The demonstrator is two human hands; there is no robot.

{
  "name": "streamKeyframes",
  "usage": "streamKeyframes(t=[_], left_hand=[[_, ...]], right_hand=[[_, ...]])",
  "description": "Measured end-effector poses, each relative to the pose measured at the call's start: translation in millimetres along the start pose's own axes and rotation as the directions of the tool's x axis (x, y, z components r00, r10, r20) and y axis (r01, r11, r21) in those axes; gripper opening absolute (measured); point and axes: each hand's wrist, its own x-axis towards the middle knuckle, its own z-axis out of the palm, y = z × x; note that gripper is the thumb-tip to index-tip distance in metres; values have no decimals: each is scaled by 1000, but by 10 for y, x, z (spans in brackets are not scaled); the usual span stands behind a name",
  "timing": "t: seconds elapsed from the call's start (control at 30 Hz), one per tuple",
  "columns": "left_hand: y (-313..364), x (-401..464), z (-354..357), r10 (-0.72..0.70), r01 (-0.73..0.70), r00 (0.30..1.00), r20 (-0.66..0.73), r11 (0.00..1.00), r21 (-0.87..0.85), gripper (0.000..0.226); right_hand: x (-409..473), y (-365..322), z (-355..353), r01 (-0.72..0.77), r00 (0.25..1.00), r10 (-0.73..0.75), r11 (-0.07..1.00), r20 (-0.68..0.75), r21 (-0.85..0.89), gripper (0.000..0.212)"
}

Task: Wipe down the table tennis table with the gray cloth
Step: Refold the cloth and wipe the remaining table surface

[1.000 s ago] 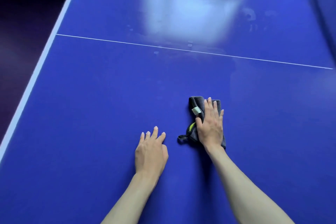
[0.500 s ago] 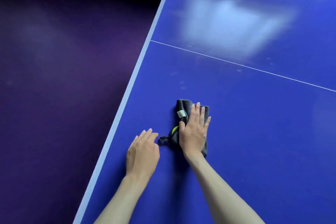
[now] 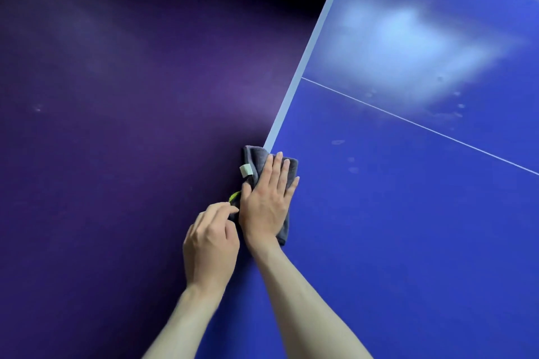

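Blue table (image 3: 408, 227) surface open rightward; gray cloth (image 3: 256, 159) overhangs left edge; both hands crowd it.

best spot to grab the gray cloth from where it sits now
Probably the gray cloth's overhanging far-left corner, taken from the floor side. It sticks out past the table's pale edge, so fingers can get under it. The right hand presses the rest flat.

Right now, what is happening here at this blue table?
A person is wiping the blue table tennis table with a folded gray cloth. The right hand presses the cloth flat at the table's left edge, where it partly overhangs. The left hand, fingers curled, is beside it near the cloth's dangling part.
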Motion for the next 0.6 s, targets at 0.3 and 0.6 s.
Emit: streamKeyframes(t=[0.3,0.6], left_hand=[[286,242,268,25,-14,995,92,994,-109,39],[483,314,446,6,3,992,125,997,-71,35]], right_hand=[[1084,49,35,-24,998,25,999,-50,34,75],[1268,135,18,13,998,-9,998,-60,55,72]])
